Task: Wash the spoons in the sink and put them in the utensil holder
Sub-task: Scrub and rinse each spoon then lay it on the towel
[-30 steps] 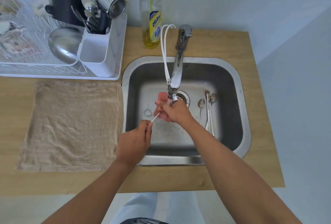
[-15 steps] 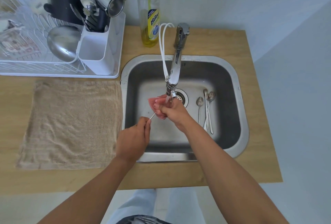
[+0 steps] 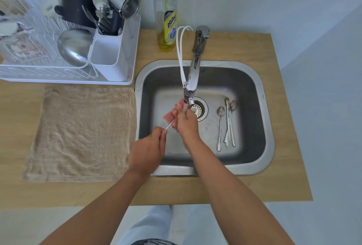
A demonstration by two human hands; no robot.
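Spoons (image 3: 227,125) lie in a loose bunch on the floor of the sink (image 3: 264,119), right of the drain (image 3: 199,108), bowls toward the back wall and handles toward the front rim; a few overlap, so I cannot count them surely. One more spoon (image 3: 170,125) is held over the basin, only a short run of its thin handle showing between the two hands. Counter (image 3: 284,107) of pale wood surrounds the sink. On its left part a tan towel (image 3: 82,133) is spread flat, its right edge just beside the sink rim. Behind the towel stands a white rack (image 3: 64,76) with a steel bowl (image 3: 74,49) tipped on its side and glassware at the far left. The white holder (image 3: 109,58) sits at the rack's right end, crowded with cutlery and a steel cup. A bottle (image 3: 166,15) of yellow soap stands against the wall, near the tap (image 3: 195,64), which reaches out over the basin and runs a thin stream. The right hand (image 3: 186,121) is under that stream, fingers curled round a pink sponge (image 3: 170,116) and the spoon's hidden end. The left hand (image 3: 148,149) is over the sink's front left, fingertips pinching the handle's near end, remaining fingers curled in.
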